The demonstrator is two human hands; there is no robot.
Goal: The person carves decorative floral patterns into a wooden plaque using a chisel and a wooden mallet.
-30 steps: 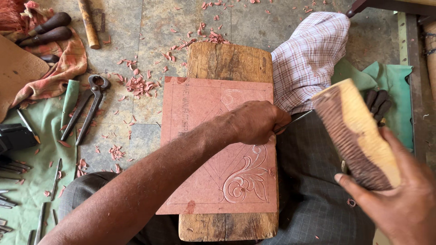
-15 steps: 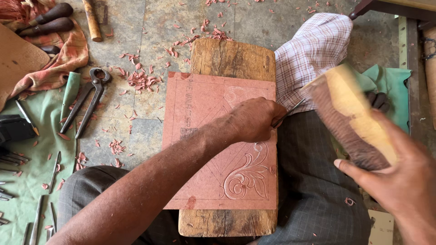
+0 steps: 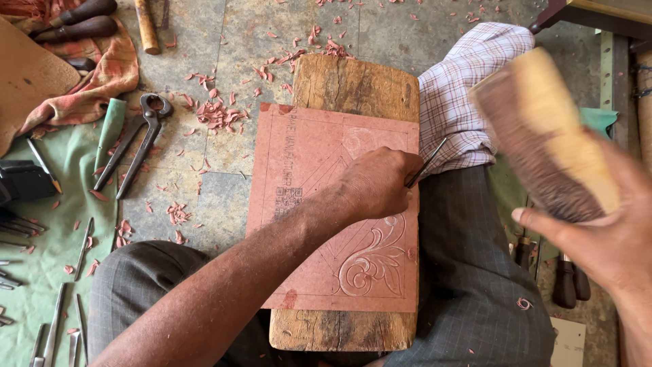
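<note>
Raised higher now, the mallet (image 3: 543, 132) blurs in the right hand (image 3: 598, 238), gripped tight. Left hand (image 3: 377, 183) clamps the chisel (image 3: 426, 162) on the board (image 3: 333, 204), so another strike seems underway.

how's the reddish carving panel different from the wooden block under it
The reddish panel is thin, smooth and flat, with a carved leaf scroll and drawn lines. The wooden block beneath is thick, brown, rough and cracked, with no carving. The panel is wider, overhanging the block on the left; the block is longer, showing past the panel at top and bottom. Both lie flat, lengthwise in front of the person, whose left hand rests on the panel.
</note>
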